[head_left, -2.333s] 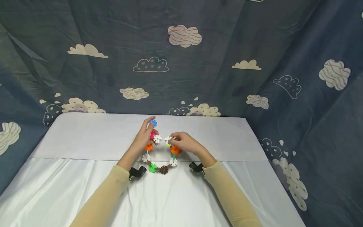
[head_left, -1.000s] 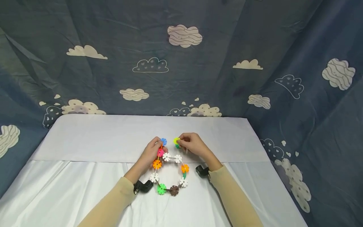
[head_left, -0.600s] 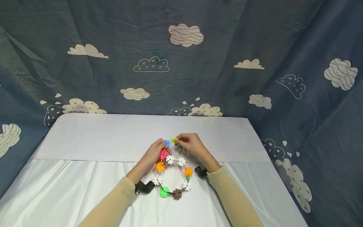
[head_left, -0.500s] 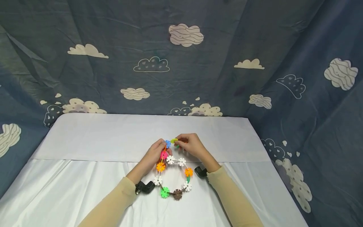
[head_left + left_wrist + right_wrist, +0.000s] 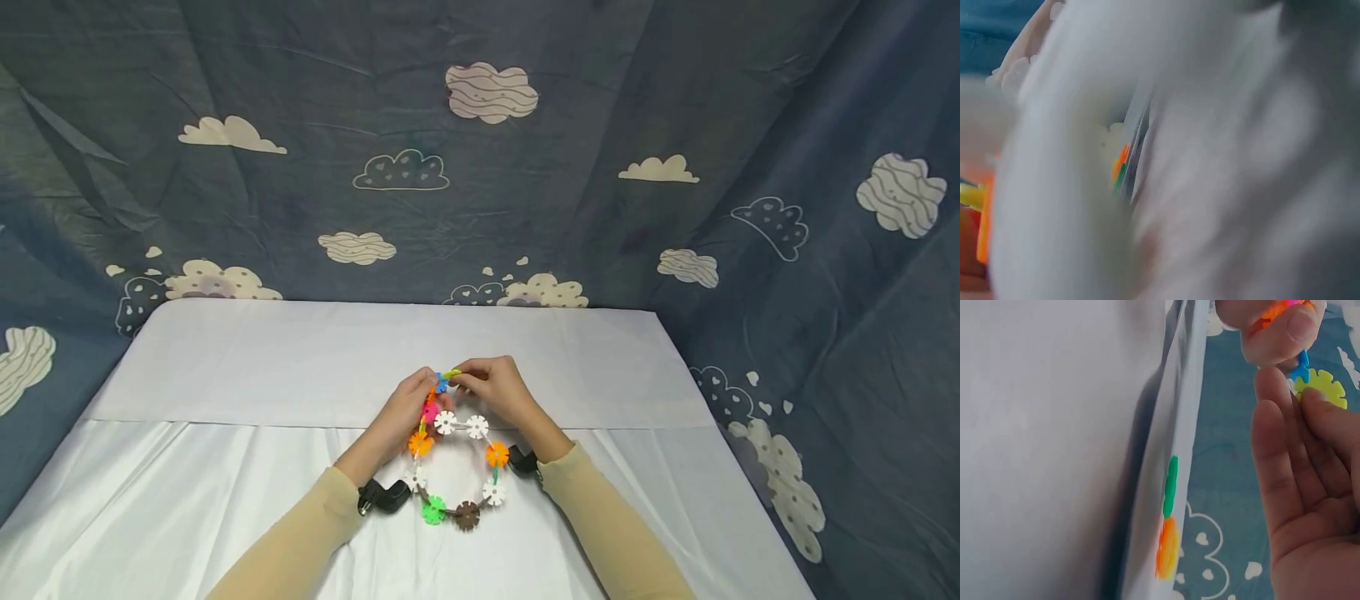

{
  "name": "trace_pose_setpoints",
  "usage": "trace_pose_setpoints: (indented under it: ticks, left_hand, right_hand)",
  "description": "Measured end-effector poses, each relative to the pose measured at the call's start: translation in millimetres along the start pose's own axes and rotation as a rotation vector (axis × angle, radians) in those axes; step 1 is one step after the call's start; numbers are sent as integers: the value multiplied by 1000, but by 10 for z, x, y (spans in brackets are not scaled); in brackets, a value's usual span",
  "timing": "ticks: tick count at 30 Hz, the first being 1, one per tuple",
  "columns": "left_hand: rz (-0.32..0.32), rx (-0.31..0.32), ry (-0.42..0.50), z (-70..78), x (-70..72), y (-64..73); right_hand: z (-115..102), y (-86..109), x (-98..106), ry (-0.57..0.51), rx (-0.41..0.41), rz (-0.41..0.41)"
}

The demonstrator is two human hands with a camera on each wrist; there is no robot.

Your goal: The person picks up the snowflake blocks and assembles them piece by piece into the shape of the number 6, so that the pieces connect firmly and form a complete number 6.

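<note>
A ring of interlocking plastic snowflake discs hangs below my hands in the head view, with a brown disc (image 5: 467,516), a bright green disc (image 5: 433,510) and several white ones among them. My left hand (image 5: 402,414) grips its upper left part, by the pink disc (image 5: 431,412). The blue disc (image 5: 442,382) sticks up beyond those fingertips. Between thumb and fingers my right hand (image 5: 497,389) pinches a yellow snowflake disc (image 5: 1324,389), which meets the blue disc's edge; whether they interlock I cannot tell. The left wrist view is mostly blurred white.
A green disc (image 5: 1171,486) and an orange disc (image 5: 1167,547) lie on the white tablecloth (image 5: 1054,450) in the right wrist view. Behind the table hangs a dark blue cloud-print curtain (image 5: 300,200). Both wrists carry black cameras (image 5: 386,497).
My right hand has moved left, bringing the yellow disc from beside the blue disc to touch it. Earlier this hand was at the ring's top. The ring has come nearer the front.
</note>
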State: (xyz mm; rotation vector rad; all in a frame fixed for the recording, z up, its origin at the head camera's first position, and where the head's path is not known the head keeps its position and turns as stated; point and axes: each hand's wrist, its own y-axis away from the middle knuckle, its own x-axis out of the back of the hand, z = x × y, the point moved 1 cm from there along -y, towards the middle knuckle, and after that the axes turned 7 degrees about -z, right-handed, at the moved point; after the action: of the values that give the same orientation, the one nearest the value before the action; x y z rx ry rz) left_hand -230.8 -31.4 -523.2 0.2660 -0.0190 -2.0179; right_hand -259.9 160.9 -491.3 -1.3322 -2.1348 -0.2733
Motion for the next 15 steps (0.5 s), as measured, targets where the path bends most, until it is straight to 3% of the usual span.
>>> trace_pose_setpoints:
  ticks: [3,7,15]
  left_hand:
    - [17,-11,17,-4,7,-6]
    - [28,1,11,-3,-11,-9]
    - [19,5,-114,38,-81,2]
  right_hand:
    - [-1,-17,-45,-2,-7,17]
    - [29,-19,-77,73,13,25]
    - [53,8,15,196,172,-31]
